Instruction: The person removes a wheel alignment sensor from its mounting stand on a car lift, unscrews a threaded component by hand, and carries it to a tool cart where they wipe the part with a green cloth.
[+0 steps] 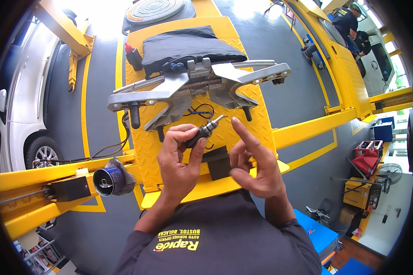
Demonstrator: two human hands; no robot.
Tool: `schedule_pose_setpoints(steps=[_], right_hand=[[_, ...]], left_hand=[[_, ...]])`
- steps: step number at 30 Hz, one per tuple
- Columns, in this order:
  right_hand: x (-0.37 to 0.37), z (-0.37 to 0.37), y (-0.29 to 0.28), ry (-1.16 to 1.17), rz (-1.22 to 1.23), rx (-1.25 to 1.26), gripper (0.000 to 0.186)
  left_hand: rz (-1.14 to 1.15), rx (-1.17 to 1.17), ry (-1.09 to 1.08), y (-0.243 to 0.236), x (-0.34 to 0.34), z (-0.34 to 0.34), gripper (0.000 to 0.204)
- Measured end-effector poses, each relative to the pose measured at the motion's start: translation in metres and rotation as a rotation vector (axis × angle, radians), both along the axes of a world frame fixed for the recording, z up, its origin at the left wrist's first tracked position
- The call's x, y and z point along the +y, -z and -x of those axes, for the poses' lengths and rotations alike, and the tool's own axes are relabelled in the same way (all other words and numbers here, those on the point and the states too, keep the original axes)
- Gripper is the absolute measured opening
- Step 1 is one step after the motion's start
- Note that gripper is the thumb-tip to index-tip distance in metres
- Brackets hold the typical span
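Observation:
My left hand grips a small hand tool with a black body and a slim silver tip, pinched between thumb and fingers. Its tip points up and to the right. Close to that tip is the extended index finger of my right hand; the other fingers are curled, the thumb stands apart, and I see nothing held. Just beyond both hands lies a silver metal bracket with black pegs, on a yellow diamond-plate platform. A black cloth lies behind the bracket.
A red-capped dark bottle stands left of the cloth. A blue can sits on the yellow rail at left. White car at far left; people work at upper right. Yellow beams cross on the right.

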State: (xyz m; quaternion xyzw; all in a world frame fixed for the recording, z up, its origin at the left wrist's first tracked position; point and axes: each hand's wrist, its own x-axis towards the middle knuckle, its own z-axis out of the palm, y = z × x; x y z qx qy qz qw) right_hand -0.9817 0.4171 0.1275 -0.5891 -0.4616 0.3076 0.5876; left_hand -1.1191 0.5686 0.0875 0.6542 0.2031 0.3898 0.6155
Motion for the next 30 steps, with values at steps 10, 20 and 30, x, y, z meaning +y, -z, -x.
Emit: schedule_pose_setpoints(steps=[10, 20, 30], right_hand=[[0.007, -0.012, 0.01, 0.246, 0.293, -1.416, 0.08], [0.005, -0.014, 0.028, 0.197, 0.236, -0.473, 0.073], [0.0, 0.003, 0.002, -0.18, -0.083, 1.026, 0.093]], left_hand=[[0.271, 0.054, 0.079, -0.017, 0.006, 0.006, 0.022], [0.382, 0.015, 0.145, -0.016, 0.014, 0.006, 0.02], [0.191, 0.011, 0.068, -0.007, -0.006, 0.001, 0.025]])
